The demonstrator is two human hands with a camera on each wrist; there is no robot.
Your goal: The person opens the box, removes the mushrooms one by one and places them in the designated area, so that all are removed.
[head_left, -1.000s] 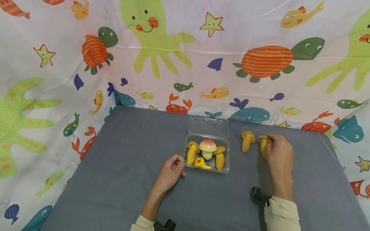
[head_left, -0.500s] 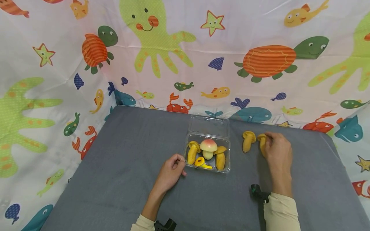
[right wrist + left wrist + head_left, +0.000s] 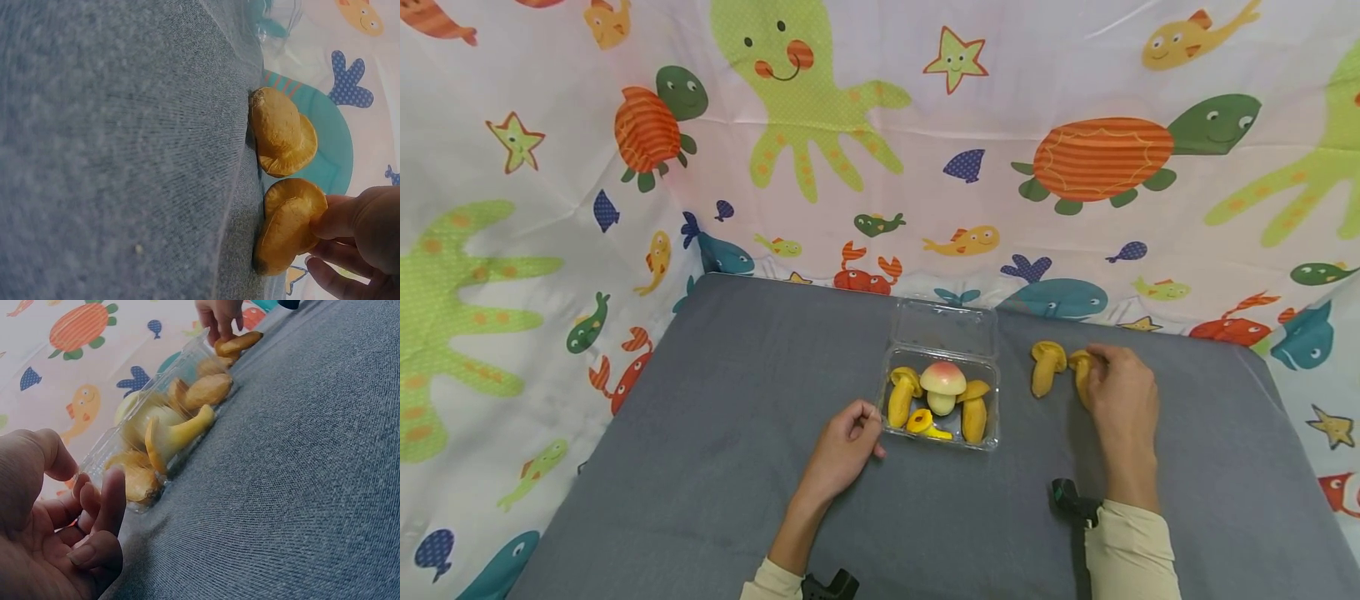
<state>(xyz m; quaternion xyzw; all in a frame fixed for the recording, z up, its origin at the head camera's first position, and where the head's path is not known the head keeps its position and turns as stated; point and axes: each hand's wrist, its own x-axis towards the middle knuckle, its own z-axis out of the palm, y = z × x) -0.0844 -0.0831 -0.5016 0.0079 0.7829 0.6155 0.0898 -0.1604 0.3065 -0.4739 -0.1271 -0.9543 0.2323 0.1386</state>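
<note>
In the head view my right hand (image 3: 1123, 396) pinches a toy mushroom (image 3: 1080, 373) by its side, with the stem toward me. The right wrist view shows the thumb and fingers on the cap of this mushroom (image 3: 289, 231). Just left of it lies a second yellow-brown mushroom (image 3: 1047, 367). My left hand (image 3: 846, 442) is at the front left corner of a clear plastic container (image 3: 997, 417), its thumb and index finger pinching the rim. Inside are a red-and-cream mushroom (image 3: 942, 387), a small yellow one (image 3: 925, 423) and two yellow-brown ones, left (image 3: 902, 400) and right (image 3: 973, 414).
The container's transparent lid (image 3: 943, 327) is folded back toward the wall. A grey cloth (image 3: 737, 375) covers the table. A white curtain (image 3: 880, 125) printed with sea animals rises behind the table and along its sides.
The right hand has shifted slightly left with its mushroom, nearer to the second mushroom. The left hand stays at the container corner, and the head view has moved a little.
</note>
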